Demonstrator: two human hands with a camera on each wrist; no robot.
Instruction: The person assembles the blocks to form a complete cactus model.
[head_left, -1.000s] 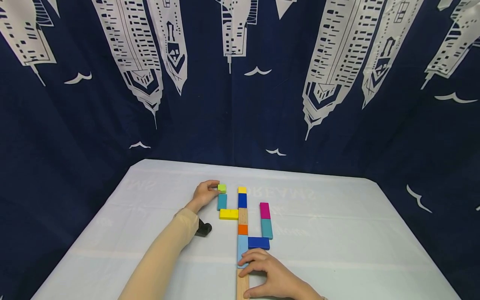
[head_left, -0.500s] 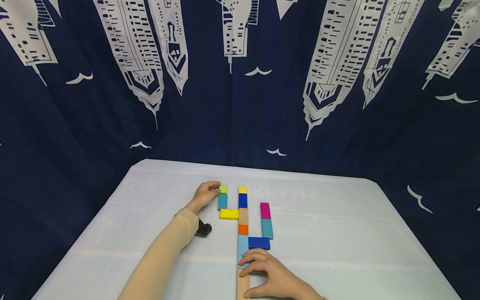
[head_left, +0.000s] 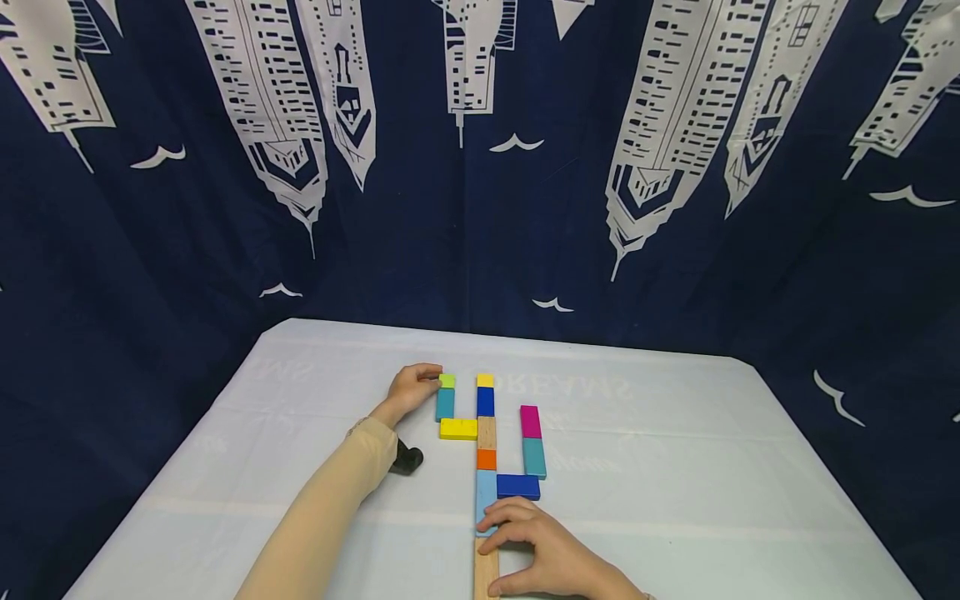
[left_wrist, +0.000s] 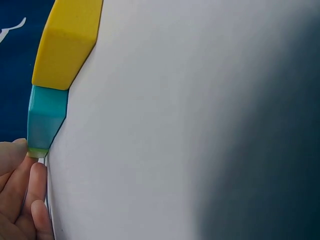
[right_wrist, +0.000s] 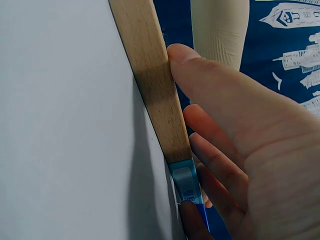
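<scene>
In the head view, my left hand (head_left: 411, 388) pinches a small lime-green block (head_left: 447, 381) between thumb and fingers. That block sits against the far end of a teal block (head_left: 446, 405), and a yellow block (head_left: 459, 429) lies crosswise below. The left wrist view shows the green block (left_wrist: 37, 153) flush with the teal one. Nearer the front, my right hand (head_left: 551, 550) rests its fingertips on a light blue block (head_left: 485, 492) and a plain wooden block (head_left: 482, 575). In the right wrist view its thumb touches the edge of the wooden block (right_wrist: 155, 80).
The central column continues away through an orange block (head_left: 486, 459), a wooden piece (head_left: 487, 432), a blue block (head_left: 486, 402) and a yellow one (head_left: 485, 380). Right of it lie blue (head_left: 517, 487), teal (head_left: 534, 457) and magenta (head_left: 530, 422) blocks. A black object (head_left: 408, 458) shows beside the left wrist.
My left hand has drawn the lime-green block slightly nearer, down against the teal block. The right hand stays in place.
</scene>
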